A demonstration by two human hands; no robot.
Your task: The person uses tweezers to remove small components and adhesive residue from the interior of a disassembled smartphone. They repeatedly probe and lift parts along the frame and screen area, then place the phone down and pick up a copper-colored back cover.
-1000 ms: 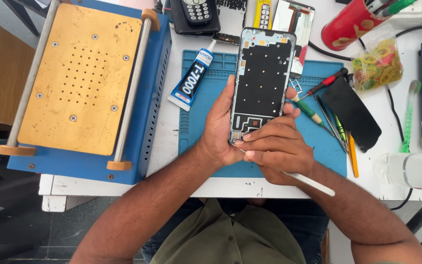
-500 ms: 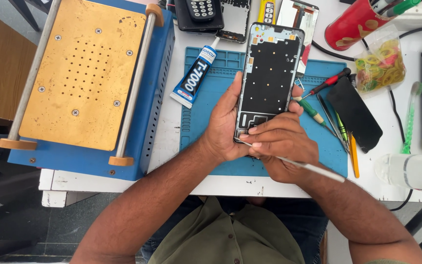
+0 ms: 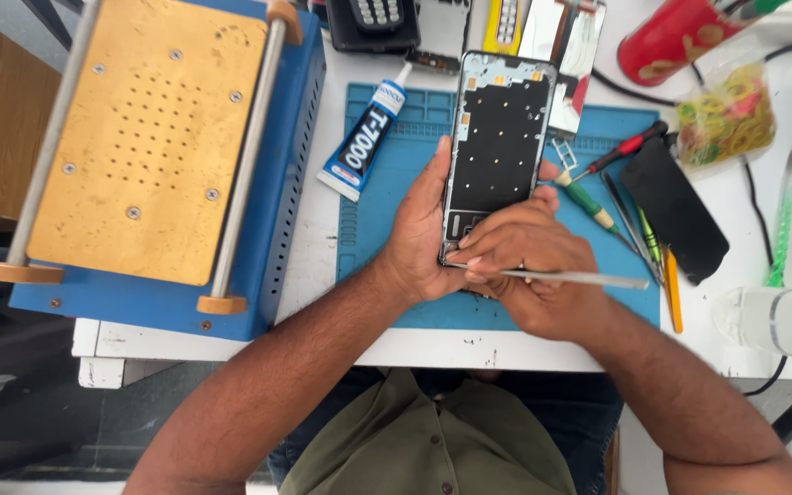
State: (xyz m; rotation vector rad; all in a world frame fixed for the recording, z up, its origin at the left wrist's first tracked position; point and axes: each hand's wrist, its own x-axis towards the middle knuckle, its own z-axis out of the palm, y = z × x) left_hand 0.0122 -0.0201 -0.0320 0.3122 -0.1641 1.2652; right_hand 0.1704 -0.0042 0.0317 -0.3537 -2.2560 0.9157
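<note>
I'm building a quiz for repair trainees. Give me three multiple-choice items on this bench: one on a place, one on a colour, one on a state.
1. Where does the glue tube lie?
A. left of the phone frame
B. right of the phone frame
C. on the gold plate

2. What colour is the work mat?
A. red
B. blue
C. grey

3. What does the right hand hold?
A. nothing
B. a thin metal tool
C. the glue tube

Answers:
1. A: it rests at the mat's left edge, left of the phone frame.
2. B: the mat is blue.
3. B: its fingers pinch the thin metal tool at the frame's lower end, while the left hand grips the frame.
</note>
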